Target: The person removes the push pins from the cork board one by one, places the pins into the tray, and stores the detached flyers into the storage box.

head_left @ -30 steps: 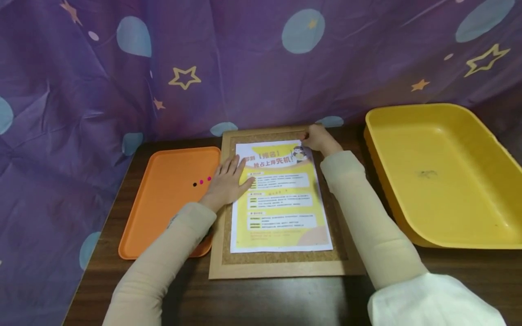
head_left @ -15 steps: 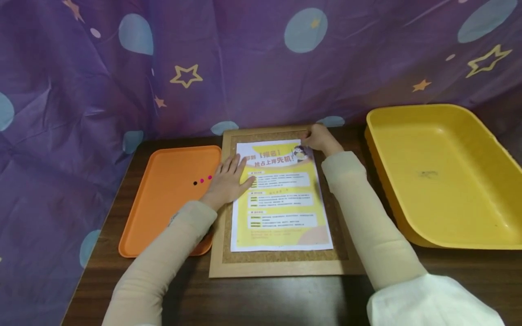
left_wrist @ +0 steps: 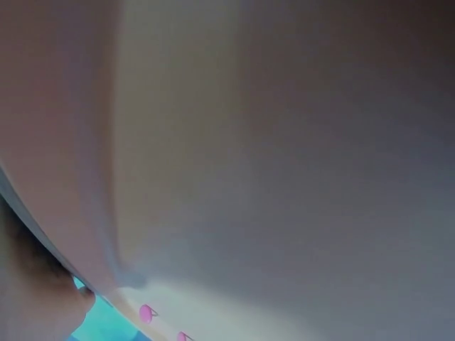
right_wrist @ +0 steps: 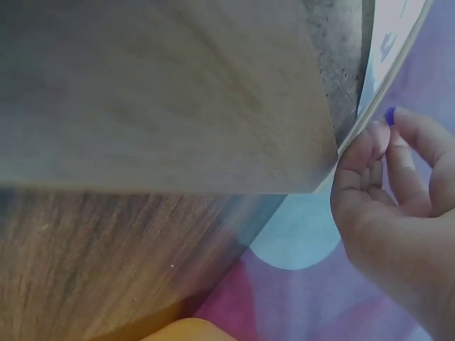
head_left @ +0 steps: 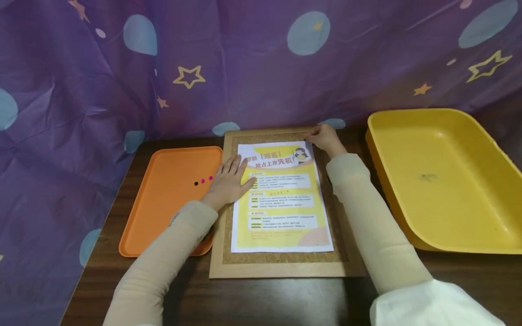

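Note:
A printed yellow-and-white sheet (head_left: pixel 281 199) lies on a wood-framed cork board (head_left: pixel 261 258). My left hand (head_left: pixel 229 181) rests with spread fingers over the sheet's upper left edge and the frame. At the sheet's upper right corner is my right hand (head_left: pixel 327 139), its thumb and fingers pinched together. In the right wrist view a small blue-purple thumbtack head (right_wrist: pixel 389 116) shows between the right fingertips. Black and pink thumbtacks lie in a row on the orange tray (head_left: pixel 163 203) at the left; two pink thumbtacks (left_wrist: pixel 146 313) also appear in the left wrist view, their pins visible.
A deep yellow tub (head_left: pixel 448 181) stands on the right of the dark wooden table (head_left: pixel 285 299). A purple curtain (head_left: pixel 253 68) with stars and planets hangs right behind the board. My left forearm passes over the tray's near corner.
My right hand has shifted slightly right, its fingers less curled, showing more of the sheet's upper right corner. My left hand stays in place.

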{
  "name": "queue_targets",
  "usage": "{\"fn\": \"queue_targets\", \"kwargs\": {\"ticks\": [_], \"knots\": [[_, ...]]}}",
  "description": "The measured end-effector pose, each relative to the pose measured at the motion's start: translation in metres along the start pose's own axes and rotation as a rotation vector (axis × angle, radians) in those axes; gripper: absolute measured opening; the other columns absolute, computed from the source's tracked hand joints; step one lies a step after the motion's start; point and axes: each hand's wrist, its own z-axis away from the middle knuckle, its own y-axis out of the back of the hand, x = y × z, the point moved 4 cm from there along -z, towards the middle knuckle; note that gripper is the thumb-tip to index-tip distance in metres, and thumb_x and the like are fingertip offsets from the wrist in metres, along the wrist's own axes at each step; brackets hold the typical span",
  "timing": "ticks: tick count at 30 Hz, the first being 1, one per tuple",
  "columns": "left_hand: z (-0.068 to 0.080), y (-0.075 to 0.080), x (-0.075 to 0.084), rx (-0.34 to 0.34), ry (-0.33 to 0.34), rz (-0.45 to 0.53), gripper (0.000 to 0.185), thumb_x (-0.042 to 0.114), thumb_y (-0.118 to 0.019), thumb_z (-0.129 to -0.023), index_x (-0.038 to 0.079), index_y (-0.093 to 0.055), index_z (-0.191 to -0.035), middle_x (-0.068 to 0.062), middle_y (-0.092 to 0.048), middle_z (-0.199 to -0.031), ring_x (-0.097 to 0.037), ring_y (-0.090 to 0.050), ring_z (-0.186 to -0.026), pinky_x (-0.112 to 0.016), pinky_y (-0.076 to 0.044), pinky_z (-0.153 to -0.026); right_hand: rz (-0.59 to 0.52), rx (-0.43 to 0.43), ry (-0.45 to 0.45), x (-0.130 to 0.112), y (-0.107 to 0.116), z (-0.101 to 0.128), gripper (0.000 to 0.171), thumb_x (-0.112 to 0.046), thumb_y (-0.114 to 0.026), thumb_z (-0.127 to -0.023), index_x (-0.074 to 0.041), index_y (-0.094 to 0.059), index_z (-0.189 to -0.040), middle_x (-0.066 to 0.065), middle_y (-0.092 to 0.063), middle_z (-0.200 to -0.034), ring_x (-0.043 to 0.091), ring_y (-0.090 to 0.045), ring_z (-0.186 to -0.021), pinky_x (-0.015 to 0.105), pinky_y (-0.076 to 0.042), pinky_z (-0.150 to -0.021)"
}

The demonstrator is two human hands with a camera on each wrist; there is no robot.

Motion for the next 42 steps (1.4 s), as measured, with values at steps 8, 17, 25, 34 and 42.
{"fn": "queue_targets", "kwargs": {"ticks": [8,17,25,34,42], "knots": [[-0.002,0.0,-0.003,-0.015,-0.003,0.076,0.074,0.062,-0.021,-0.097,0.022,0.005,-0.154,-0.006,0.011,-0.162,-0.026,0.011,-0.15,-0.048,0.003,-0.122,-0.27,0.008,-0.057,0.008,0.005,0.003,0.03,-0.009,-0.053,-0.096,0.013,-0.059,-0.117,0.017,-0.068,-0.106,0.005,-0.06,-0.073,0.022,-0.051,-0.072],[-0.003,0.006,-0.003,-0.011,-0.041,0.197,0.074,0.056,-0.032,-0.098,0.016,-0.006,-0.155,-0.011,0.004,-0.162,-0.031,0.007,-0.15,-0.053,0.002,-0.121,-0.45,0.036,-0.09,0.012,0.003,0.006,0.032,-0.008,-0.058,-0.093,0.012,-0.059,-0.118,-0.01,-0.061,-0.073,0.002,-0.061,-0.07,0.022,-0.055,-0.077],[0.0,0.026,-0.002,0.088,-0.089,0.427,0.058,0.033,-0.04,-0.101,0.001,-0.031,-0.148,-0.022,-0.025,-0.155,-0.038,-0.019,-0.146,-0.053,-0.015,-0.12,-0.571,0.022,-0.119,0.007,-0.002,0.017,0.038,-0.009,-0.057,-0.094,0.011,-0.055,-0.127,-0.013,-0.061,-0.07,-0.003,-0.062,-0.069,0.019,-0.055,-0.08],[0.024,0.057,-0.022,0.179,-0.038,0.63,0.046,0.019,-0.045,-0.1,-0.004,-0.041,-0.14,-0.024,-0.046,-0.142,-0.038,-0.047,-0.131,-0.049,-0.041,-0.107,-0.551,0.001,-0.12,-0.005,-0.01,0.024,0.037,-0.014,-0.054,-0.097,0.008,-0.057,-0.126,-0.014,-0.06,-0.066,-0.002,-0.058,-0.062,0.013,-0.051,-0.065],[0.057,0.072,-0.057,0.245,0.064,0.546,0.042,0.018,-0.045,-0.099,-0.002,-0.047,-0.136,-0.023,-0.054,-0.135,-0.039,-0.053,-0.121,-0.05,-0.046,-0.099,-0.569,-0.058,-0.091,-0.015,-0.023,0.03,0.036,-0.011,-0.055,-0.096,0.01,-0.056,-0.125,-0.012,-0.061,-0.064,0.0,-0.057,-0.06,0.013,-0.048,-0.059]]}}
